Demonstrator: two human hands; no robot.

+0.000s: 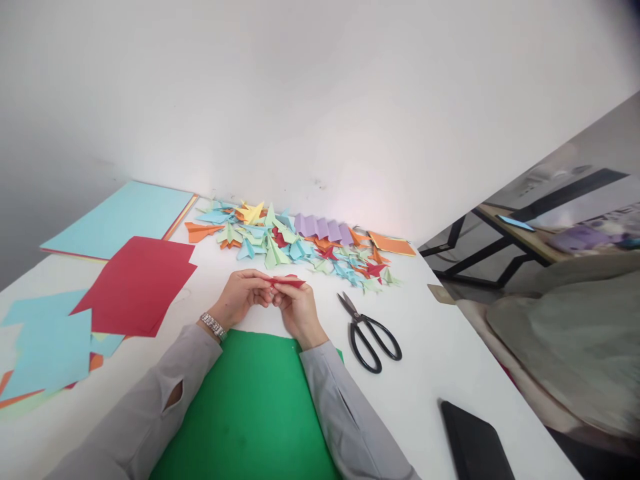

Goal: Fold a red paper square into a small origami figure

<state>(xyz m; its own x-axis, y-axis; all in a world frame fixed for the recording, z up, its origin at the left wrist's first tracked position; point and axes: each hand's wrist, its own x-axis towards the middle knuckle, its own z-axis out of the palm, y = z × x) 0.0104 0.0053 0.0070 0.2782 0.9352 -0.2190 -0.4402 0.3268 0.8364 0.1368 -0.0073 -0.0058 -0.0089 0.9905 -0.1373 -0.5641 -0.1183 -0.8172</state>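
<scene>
Between both hands is a small folded piece of red paper (295,283), held above the white table just beyond a green sheet (250,400). My left hand (245,295), with a metal watch at the wrist, pinches its left end. On the other side my right hand (299,310) grips it, thumb on top and fingers curled beneath. The fingers hide part of the paper, so its exact folded form cannot be made out. Past the hands lies a pile of small folded paper planes (275,253) in several colours.
Black-handled scissors (367,333) lie right of my hands, and a black flat device (475,443) is at the lower right. Red sheets (137,287), blue sheets (55,353) and a large paper stack (125,217) occupy the left. Purple pleated paper (324,229) and orange paper (393,244) lie near the wall.
</scene>
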